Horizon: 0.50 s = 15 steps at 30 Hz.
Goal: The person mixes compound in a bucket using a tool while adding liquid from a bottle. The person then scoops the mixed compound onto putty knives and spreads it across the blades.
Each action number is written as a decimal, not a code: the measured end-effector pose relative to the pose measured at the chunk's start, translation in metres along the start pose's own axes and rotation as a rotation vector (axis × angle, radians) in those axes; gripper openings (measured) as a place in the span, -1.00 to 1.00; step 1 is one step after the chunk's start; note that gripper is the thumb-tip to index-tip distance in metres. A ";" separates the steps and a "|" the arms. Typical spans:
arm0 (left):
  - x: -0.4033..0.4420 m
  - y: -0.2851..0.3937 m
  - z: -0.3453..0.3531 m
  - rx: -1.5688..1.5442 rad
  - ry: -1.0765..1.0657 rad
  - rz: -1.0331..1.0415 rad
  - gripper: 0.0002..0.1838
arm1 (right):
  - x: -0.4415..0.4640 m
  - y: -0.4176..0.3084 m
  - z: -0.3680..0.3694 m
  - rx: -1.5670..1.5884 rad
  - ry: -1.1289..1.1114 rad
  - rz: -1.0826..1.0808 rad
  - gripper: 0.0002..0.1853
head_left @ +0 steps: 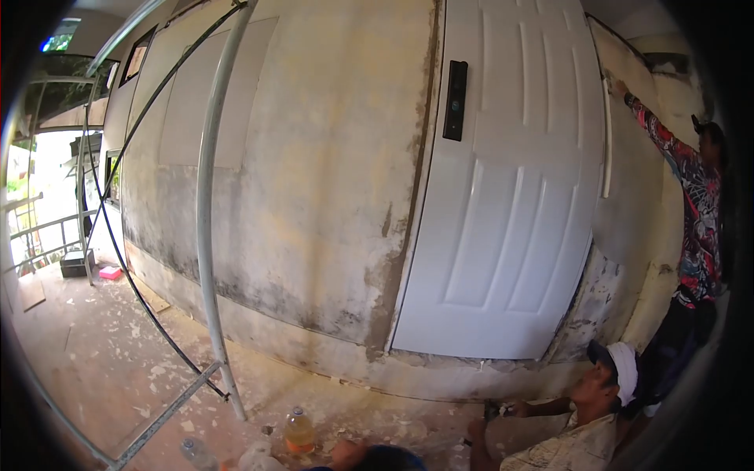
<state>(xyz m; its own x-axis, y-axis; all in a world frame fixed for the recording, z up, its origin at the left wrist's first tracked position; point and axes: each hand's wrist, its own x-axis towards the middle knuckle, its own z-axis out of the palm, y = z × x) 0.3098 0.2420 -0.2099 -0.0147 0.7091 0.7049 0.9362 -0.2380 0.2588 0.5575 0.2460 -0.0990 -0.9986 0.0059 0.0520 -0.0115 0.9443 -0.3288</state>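
Observation:
Neither of my hands can be made out. At the bottom edge a blurred skin-toned shape (346,453) lies beside a dark blue rounded thing (389,458); I cannot tell whose or what they are. Just left of them a plastic bottle (299,434) with amber liquid stands on the floor. A pale crumpled thing (259,457) and a second clear bottle (196,453) are cut by the lower edge. Ahead, a white panelled door (503,204) with a black lock plate (455,100) fills an opening in the stained wall (314,180).
A scaffold pole (209,173) and crossed dark braces (141,290) stand at left. Paint flakes litter the floor (118,369). At lower right a co-worker (577,432) in a cap holds a dark tool low down. Another person (699,204) reaches toward the wall.

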 end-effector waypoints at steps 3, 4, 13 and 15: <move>0.019 0.019 -0.020 -0.156 -0.247 -0.392 -0.57 | 0.006 0.035 0.001 -0.196 -0.210 0.476 -0.69; 0.048 0.035 -0.047 -0.210 -0.412 -0.690 -0.41 | 0.010 0.065 0.012 -0.280 -0.208 0.535 -0.69; 0.047 0.038 -0.040 -0.321 -0.457 -0.869 -0.44 | -0.028 -0.019 -0.002 -0.089 -0.477 0.580 -0.79; 0.062 0.052 -0.059 -0.350 -0.387 -1.008 -0.37 | -0.034 0.009 0.054 -0.149 -0.765 0.286 -0.79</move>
<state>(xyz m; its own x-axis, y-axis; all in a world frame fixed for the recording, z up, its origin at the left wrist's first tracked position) 0.3368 0.2347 -0.1135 -0.5393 0.8257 -0.1652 0.4088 0.4282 0.8060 0.5882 0.2363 -0.1542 -0.7215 0.0781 -0.6880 0.2014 0.9743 -0.1006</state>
